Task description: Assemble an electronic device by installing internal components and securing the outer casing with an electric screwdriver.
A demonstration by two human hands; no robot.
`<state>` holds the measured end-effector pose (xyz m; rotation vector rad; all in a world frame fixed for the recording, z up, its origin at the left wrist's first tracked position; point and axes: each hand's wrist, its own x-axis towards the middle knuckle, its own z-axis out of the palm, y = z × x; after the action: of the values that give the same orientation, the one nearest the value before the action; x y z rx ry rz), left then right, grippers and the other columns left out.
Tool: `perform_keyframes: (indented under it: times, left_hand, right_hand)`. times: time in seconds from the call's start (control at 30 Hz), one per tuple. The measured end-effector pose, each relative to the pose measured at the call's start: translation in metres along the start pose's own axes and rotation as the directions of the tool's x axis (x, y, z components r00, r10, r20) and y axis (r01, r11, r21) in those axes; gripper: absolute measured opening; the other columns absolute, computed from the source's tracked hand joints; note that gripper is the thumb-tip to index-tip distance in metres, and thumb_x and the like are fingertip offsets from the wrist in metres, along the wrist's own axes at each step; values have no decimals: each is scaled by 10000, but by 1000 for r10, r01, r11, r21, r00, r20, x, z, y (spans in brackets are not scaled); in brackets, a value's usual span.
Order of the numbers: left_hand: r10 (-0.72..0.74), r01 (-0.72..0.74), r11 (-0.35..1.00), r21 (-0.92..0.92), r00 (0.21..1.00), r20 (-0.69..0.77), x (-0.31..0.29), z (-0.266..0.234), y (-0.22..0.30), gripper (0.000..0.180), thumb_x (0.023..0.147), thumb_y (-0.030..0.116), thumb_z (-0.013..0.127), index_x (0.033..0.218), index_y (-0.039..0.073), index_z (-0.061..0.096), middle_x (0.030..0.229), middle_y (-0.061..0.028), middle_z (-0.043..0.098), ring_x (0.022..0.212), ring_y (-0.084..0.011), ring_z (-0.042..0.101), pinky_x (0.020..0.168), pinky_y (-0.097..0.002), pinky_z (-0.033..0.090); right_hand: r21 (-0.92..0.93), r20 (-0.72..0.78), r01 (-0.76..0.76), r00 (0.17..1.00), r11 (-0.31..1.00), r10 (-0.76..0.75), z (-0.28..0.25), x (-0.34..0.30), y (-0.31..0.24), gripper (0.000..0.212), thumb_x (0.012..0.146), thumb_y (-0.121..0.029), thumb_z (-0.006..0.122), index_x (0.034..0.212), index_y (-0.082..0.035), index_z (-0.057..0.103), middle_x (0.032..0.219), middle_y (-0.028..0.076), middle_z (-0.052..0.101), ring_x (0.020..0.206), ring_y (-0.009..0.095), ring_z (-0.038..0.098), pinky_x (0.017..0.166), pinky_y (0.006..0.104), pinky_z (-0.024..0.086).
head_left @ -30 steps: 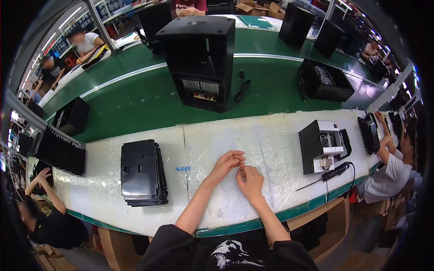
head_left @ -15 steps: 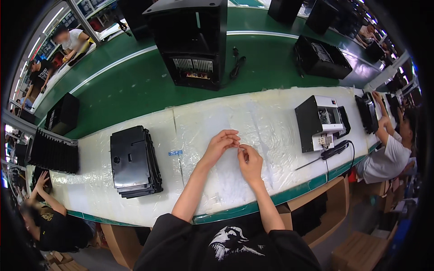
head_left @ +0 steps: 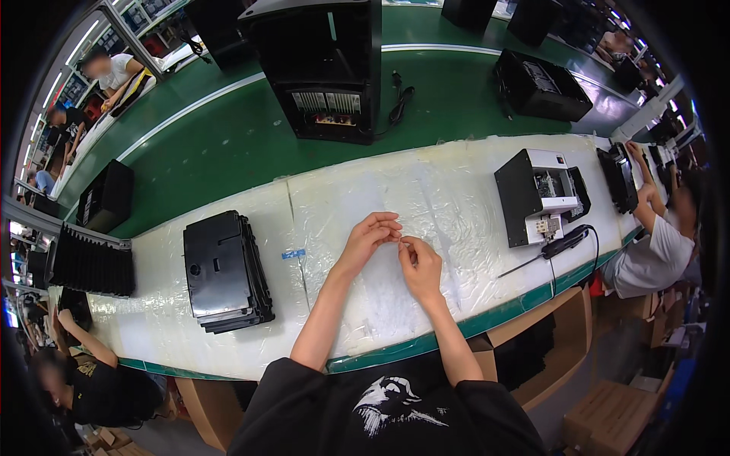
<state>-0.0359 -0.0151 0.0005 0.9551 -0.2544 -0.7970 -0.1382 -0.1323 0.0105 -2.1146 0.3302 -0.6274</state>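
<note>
My left hand (head_left: 372, 237) and my right hand (head_left: 420, 264) meet over the middle of the plastic-covered table, fingertips almost touching. The left fingers are curled, with the thumb drawn in toward them. On the right hand, thumb and forefinger are pinched together. Whatever sits between the fingertips is too small to make out. To the left lies a stack of black plastic panels (head_left: 220, 266), with a small blue strip of tape (head_left: 293, 254) between it and my left forearm. Right of my hands stands a black and white box-shaped device (head_left: 532, 197), open at the side.
A power screwdriver (head_left: 564, 242) with a long bit and cord lies near the right front edge. Beyond the table, a green conveyor (head_left: 205, 159) carries a tall black cabinet (head_left: 327, 76) and a coiled cable (head_left: 399, 102). Black ribbed parts (head_left: 91, 262) stand far left. Co-workers sit at both ends.
My hands stay together in nearly the same place, with the fingers shifting only slightly. The view has tilted a little. At the far left, a co-worker's hand has lowered toward the black parts.
</note>
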Motion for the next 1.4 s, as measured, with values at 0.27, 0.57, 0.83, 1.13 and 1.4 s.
perform_keyframes:
  times: [0.27, 0.57, 0.83, 1.13, 1.4]
  left_hand:
    - [-13, 13, 1000, 8, 1000, 7, 0, 2, 3, 313, 884, 30, 458, 1189, -3, 521, 1048, -94, 597, 951, -159, 584, 880, -300, 478]
    - [-17, 18, 1000, -7, 999, 29, 0, -1, 2, 326, 890, 38, 465, 1210, -11, 498, 1069, -105, 592, 974, -174, 583, 893, -320, 478]
    - [-2, 3, 1000, -14, 998, 60, 0, -2, 2, 325, 878, 21, 467, 1198, 1, 515, 1061, -96, 588, 965, -160, 586, 871, -288, 495]
    - [-7, 6, 1000, 14, 998, 60, 0, -2, 2, 327, 878, 23, 472, 1201, 3, 517, 1065, -98, 584, 967, -157, 583, 875, -283, 490]
    - [-3, 1, 999, 32, 998, 63, 0, -4, 1, 333, 877, 19, 472, 1206, 2, 519, 1066, -96, 580, 970, -157, 580, 879, -288, 488]
  right_hand:
    - [-6, -5, -3, 1000, 1000, 3, -1, 1, -1, 96, 819, -83, 622, 893, -25, 640, 635, 88, 578, 511, 179, 552, 484, 290, 439]
    - [9, -7, -13, 1000, 1000, 13, 2, 0, 2, 107, 821, -75, 620, 914, -26, 638, 643, 96, 584, 517, 180, 559, 488, 292, 443]
    - [29, -10, -30, 1000, 999, 30, 2, 0, 2, 95, 830, -77, 614, 904, -24, 639, 658, 104, 595, 520, 186, 561, 485, 293, 435]
    - [19, -5, -33, 999, 999, 34, 2, 1, 2, 86, 844, -82, 606, 888, -13, 634, 670, 108, 605, 513, 178, 549, 489, 287, 426]
    - [83, 13, -103, 995, 991, 102, 3, 0, 3, 63, 834, -79, 621, 861, -24, 605, 634, 87, 595, 507, 156, 540, 484, 275, 418]
